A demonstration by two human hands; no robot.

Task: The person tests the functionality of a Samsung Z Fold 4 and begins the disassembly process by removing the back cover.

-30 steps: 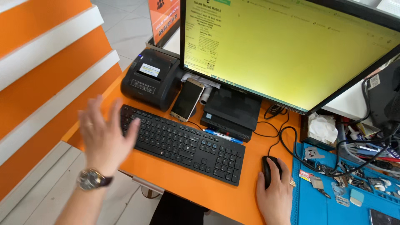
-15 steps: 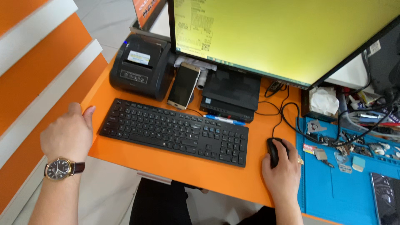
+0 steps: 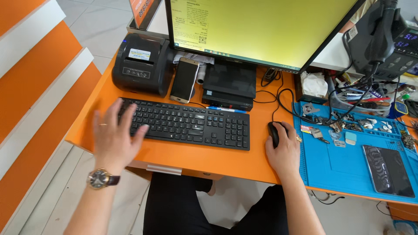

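Note:
My left hand (image 3: 114, 138), with a wristwatch (image 3: 101, 179) on its wrist, hovers with fingers spread over the left end of a black keyboard (image 3: 191, 124) on the orange desk (image 3: 183, 154). My right hand (image 3: 284, 150) rests on a black mouse (image 3: 273, 132) to the right of the keyboard. Behind the keyboard stands a large monitor (image 3: 261, 26) with a yellow-green screen. A phone (image 3: 184, 80) leans upright against the monitor's base.
A black receipt printer (image 3: 140, 64) sits at the back left. A small black box (image 3: 229, 85) lies under the monitor. A blue work mat (image 3: 348, 156) on the right carries small parts and a dark phone (image 3: 387, 170). Cables (image 3: 283, 98) run behind the mouse.
My left hand has come in from the desk's left edge onto the keyboard's left end. My right hand has stayed on the mouse. The view has shifted.

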